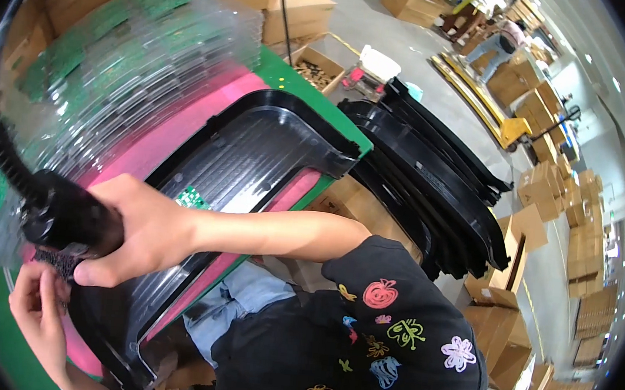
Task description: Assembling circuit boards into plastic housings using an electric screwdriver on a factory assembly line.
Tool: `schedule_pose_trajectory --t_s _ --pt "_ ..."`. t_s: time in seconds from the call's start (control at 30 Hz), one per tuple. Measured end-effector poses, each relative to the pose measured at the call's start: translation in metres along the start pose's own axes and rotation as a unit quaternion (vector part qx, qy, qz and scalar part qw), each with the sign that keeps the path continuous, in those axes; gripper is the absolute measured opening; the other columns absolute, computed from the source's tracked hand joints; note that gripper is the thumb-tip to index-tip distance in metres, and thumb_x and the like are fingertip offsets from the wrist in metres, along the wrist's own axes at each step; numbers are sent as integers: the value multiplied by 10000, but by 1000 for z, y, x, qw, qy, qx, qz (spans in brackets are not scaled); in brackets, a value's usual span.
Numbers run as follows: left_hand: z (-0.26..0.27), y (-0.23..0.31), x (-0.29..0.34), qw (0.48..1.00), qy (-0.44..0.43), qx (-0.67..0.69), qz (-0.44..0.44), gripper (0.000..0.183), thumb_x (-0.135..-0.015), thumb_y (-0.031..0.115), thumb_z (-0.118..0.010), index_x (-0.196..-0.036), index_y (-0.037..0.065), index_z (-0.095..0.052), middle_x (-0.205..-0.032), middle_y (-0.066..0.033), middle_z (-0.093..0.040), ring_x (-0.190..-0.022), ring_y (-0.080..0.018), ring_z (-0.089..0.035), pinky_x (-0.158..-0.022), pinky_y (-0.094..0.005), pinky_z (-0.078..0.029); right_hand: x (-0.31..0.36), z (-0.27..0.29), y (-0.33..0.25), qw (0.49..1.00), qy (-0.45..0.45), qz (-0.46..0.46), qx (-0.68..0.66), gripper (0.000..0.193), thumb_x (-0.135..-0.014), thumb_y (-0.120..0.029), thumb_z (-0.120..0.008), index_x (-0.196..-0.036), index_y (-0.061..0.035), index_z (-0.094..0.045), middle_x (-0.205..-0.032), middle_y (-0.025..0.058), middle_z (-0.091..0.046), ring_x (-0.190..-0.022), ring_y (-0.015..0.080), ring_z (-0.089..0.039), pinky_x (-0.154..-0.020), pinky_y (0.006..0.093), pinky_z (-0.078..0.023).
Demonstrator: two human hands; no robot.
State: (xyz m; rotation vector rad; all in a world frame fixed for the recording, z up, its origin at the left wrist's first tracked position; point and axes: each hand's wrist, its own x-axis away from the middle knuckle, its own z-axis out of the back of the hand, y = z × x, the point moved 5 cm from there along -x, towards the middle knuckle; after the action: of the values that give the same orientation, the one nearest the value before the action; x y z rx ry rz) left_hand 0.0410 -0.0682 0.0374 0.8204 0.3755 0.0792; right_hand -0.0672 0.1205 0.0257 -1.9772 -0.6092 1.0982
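My right hand (142, 236) is wrapped round a black cylindrical power screwdriver (66, 210), whose thick black cable rises up the left side. Close by the tool's lower end, my left hand (41, 309) has its fingers bent together; whatever they hold is too small to make out. Between the two hands lies a dark, speckled patch (58, 260), partly covered by the tool and fingers. Under my right forearm stretches a large black moulded plastic panel (234, 155) with a raised rim and ribbed inside. A small green-and-white patterned piece (193, 198) sits in it.
Stacked clear plastic trays (144, 80) with green contents stand along the left. A pink mat (173, 127) covers part of the green table (275, 65). More black panels (418, 174) are stacked at right. Beyond are cardboard boxes (544, 185), a yellow pallet jack (477, 98) and another person (504, 45).
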Motion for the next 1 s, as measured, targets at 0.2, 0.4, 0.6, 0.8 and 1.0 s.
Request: schedule_pose_trajectory --t_s 0.2,0.4,0.6,0.8,1.0 --pt "16 -54 75 956 -75 -140 246 339 -954 218 -585 -701 -6 -561 -477 10 -459 -409 -76 -432 -382 -252 -329 7 41 -22 977 206 -58 -17 370 -941 -368 -525 -975 0 -531 -609 21 -479 -501 125 -461 -536 307 -449" --pt "-45 -33 160 931 -135 162 298 337 -948 263 -563 -897 -63 -634 -576 -50 -586 -466 -108 -563 -446 -251 -456 -1 110 -26 908 385 -53 -154 291 -861 -153 -654 -1017 2 -463 -983 110 -509 -976 249 -537 -983 555 -436" --pt "-107 -33 198 800 -11 555 229 652 -888 393 -590 -1284 -99 -427 -1060 -233 -627 -908 -308 -673 -692 -378 -566 28 57 -50 941 338 -10 0 380 -876 -67 -576 -1224 57 -486 -1219 159 -438 -1161 263 -455 -988 546 -459" --pt "-127 -23 192 765 14 584 271 819 -840 549 -459 -1354 -84 -377 -1185 -385 -529 -838 -365 -665 -758 -385 -525 46 -8 -130 886 214 158 380 497 -871 -98 -552 -1339 22 -436 -1091 134 -579 -968 250 -584 -915 476 -497" --pt "-108 -22 167 715 29 667 208 674 -863 296 -533 -1338 -147 -352 -1146 -333 -586 -872 -374 -676 -774 -440 -564 24 -41 -137 911 127 167 356 474 -865 -92 -565 -1306 30 -441 -1085 153 -577 -942 263 -586 -871 467 -496"
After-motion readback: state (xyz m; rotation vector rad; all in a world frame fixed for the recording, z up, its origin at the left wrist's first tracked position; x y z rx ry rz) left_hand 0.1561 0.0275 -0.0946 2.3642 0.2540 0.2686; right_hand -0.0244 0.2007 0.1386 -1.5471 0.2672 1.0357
